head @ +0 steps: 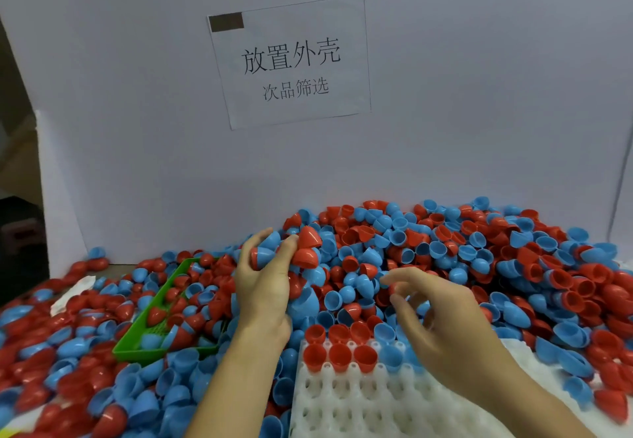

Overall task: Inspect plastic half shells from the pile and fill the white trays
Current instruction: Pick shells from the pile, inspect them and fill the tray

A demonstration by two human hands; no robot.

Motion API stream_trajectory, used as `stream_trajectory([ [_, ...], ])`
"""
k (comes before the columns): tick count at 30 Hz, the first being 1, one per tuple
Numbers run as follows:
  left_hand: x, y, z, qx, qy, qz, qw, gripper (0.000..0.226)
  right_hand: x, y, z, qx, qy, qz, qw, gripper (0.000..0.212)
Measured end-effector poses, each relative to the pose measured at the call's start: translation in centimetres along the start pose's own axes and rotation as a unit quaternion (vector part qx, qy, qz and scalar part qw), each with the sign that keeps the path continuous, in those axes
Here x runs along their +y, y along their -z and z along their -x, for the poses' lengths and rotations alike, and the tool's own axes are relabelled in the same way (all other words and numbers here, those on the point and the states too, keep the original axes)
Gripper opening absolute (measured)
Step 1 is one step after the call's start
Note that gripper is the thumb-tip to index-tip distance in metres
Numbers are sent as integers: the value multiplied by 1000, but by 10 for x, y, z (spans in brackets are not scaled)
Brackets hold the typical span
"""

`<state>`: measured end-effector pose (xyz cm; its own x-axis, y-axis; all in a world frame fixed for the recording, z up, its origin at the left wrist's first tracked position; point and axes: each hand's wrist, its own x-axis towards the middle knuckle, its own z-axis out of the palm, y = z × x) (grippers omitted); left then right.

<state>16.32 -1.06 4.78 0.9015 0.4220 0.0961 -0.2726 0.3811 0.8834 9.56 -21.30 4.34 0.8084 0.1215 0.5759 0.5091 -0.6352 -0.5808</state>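
Left hand (265, 278) clutching several shells (306, 249), red and blue. Right hand (442, 314) pinching one small red shell over pile (479, 259). Tray (359, 400) just below the hands, holding a few shells, mostly unfilled. Risking drops from overfull left grip; skipping defects.

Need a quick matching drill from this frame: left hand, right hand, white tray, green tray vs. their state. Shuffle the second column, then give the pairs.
Column 1
1. left hand
2. right hand
3. white tray
4. green tray

Column 2
A. lies tilted in the pile, loose shells in it
B. grip closed on a bunch of red and blue shells, raised over the pile
C. far rows hold red shells open side up, most sockets bare
D. fingertips pinch a single small red piece over the pile

Pairs: 1-B, 2-D, 3-C, 4-A
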Motion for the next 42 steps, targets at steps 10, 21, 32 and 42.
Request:
stream_trajectory([
  [10, -11, -8, 11, -23, -21, -39, 999, 30, -36, -32, -26, -12, -16, -93, 995, 25],
  [21, -23, -17, 16, -76, -26, -90, 993, 31, -6, -53, -21, 134, -100, -156, 973, 7],
  [32, -15, -23, 26, -89, 33, -96, 991, 39, 4, -53, -22, 165, -134, -162, 963, 11],
  [42, -13, -19, 23, -43, 68, -65, 995, 36, -8, -54, -18, 54, -121, -264, 955, 6],
])
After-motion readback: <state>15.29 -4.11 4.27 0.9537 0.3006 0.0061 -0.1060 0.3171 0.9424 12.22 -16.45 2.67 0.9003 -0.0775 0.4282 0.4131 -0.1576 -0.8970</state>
